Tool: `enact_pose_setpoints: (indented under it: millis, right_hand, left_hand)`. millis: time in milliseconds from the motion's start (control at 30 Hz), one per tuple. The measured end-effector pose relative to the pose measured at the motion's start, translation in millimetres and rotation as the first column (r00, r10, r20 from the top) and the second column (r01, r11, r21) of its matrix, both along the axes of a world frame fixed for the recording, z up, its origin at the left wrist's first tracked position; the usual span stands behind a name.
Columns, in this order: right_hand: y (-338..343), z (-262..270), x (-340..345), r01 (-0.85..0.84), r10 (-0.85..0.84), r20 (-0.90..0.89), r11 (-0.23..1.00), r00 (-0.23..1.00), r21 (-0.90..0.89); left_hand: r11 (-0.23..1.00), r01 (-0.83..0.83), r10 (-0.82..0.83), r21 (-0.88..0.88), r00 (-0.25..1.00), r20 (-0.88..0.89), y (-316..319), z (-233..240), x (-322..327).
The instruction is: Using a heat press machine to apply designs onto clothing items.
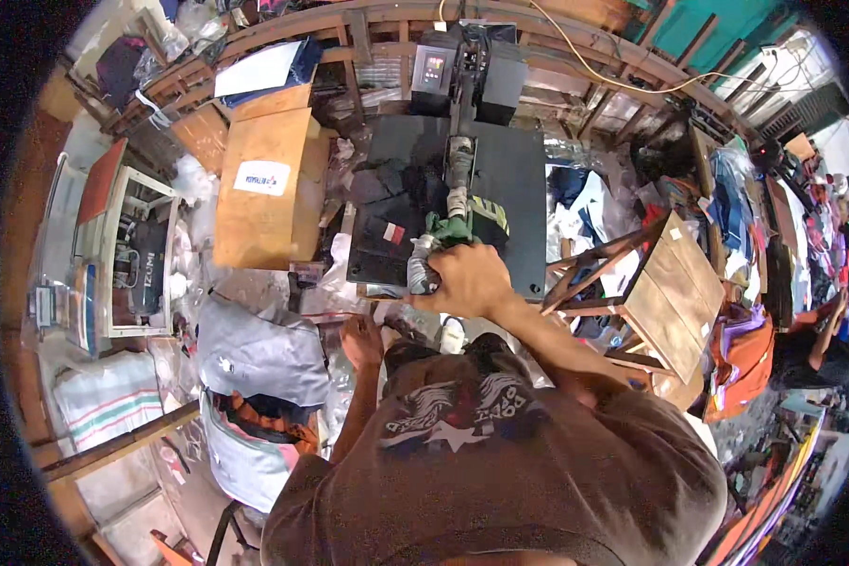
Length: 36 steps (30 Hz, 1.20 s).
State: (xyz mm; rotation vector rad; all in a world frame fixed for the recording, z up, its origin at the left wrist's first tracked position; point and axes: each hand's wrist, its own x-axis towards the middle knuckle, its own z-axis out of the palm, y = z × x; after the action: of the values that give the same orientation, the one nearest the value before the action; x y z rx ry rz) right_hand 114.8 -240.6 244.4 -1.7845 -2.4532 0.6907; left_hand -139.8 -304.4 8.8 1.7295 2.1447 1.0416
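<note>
My right hand is closed around the wrapped handle of a black heat press. Grey wrapping and a knotted green cloth cover the handle's near end. Under the arm of the press lies its wide black plate. A small red and white patch and a yellow-green striped piece show beside the handle. Low at the left of the press, my left hand hangs near my lap with its fingers curled; whether it holds anything is hidden.
A control box with a lit display tops the press. Left stand a wooden box and a grey bag with orange cloth below. At right, a tilted wooden stool stands near piled fabric. Another person is at far right.
</note>
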Motion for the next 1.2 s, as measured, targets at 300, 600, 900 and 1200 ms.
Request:
enact_pose_setpoints:
  millis: [300,600,900,1200]
  right_hand:
    - [-2.1,-55.8,15.0,0.116,-0.115,-0.017,0.979,0.993,0.168]
    - [-0.5,-39.5,-1.6,0.027,-0.027,-0.001,0.997,1.0,0.07]
    - [-3.3,-52.8,0.9,0.06,-0.048,-0.059,0.977,0.997,0.204]
    - [-1.4,-42.4,-3.3,0.006,-0.002,-0.045,0.994,0.999,0.106]
  left_hand:
    - [0.922,0.014,0.012,-0.387,0.998,0.063,-8.7,-45.0,8.6]
    - [0.847,0.457,-0.462,-0.27,0.885,0.05,-90.6,-263.7,-77.0]
    - [0.829,0.527,-0.532,-0.187,0.847,0.026,-95.4,-281.5,-88.4]
    - [0.584,0.04,-0.028,-0.811,0.999,0.03,-92.4,-290.8,-87.7]
